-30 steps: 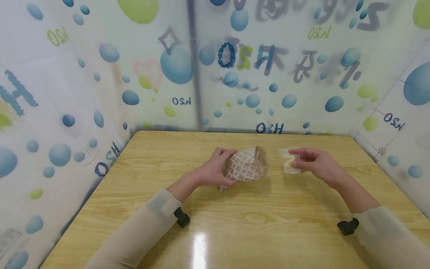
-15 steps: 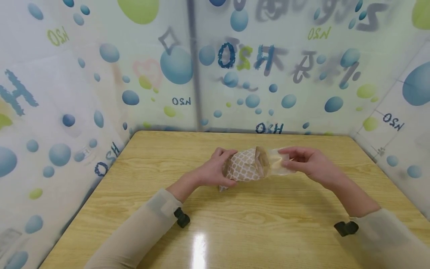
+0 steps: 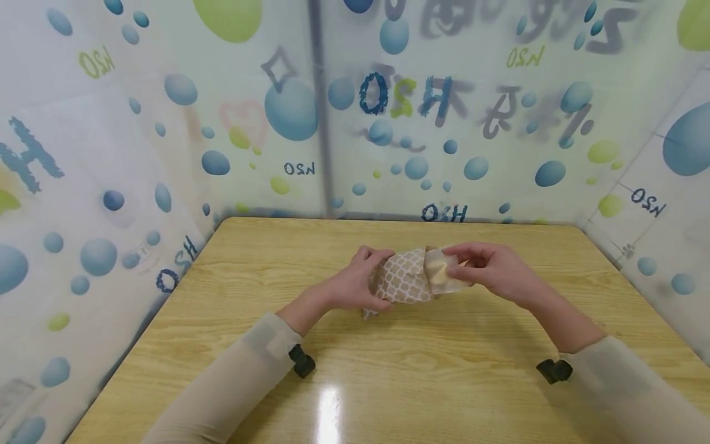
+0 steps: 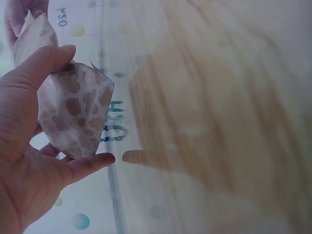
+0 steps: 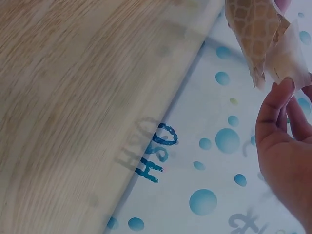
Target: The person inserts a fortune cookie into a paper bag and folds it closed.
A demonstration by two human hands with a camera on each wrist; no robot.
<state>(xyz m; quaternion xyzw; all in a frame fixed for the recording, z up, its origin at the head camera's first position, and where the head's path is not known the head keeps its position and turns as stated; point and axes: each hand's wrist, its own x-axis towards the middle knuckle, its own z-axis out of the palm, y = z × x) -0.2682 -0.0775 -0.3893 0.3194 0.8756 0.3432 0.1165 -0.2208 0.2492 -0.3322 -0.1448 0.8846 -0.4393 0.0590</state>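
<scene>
On its side over the table lies a brown paper bag [image 3: 402,277] with a white lattice print, its mouth facing right. My left hand [image 3: 355,283] grips the bag's closed end between thumb and fingers; the left wrist view shows the folded bottom of the bag [image 4: 80,109] up close. My right hand [image 3: 493,271] pinches a small clear packet [image 3: 437,276] with something pale yellow inside. The packet's front edge overlaps the bag's mouth. In the right wrist view, the packet [image 5: 287,58] sits right at the opening, thumb and fingertips on its near end.
A wooden table [image 3: 310,382] lies under both hands. Behind it stands a white wall sheet [image 3: 488,135] printed with blue and green dots and lettering, continuing along both sides. Small black devices are strapped at both wrists.
My right hand has moved left with the packet, from a gap beside the bag to its mouth. The bag's mouth has turned slightly, its opening now mostly behind the packet. My left hand keeps its grip.
</scene>
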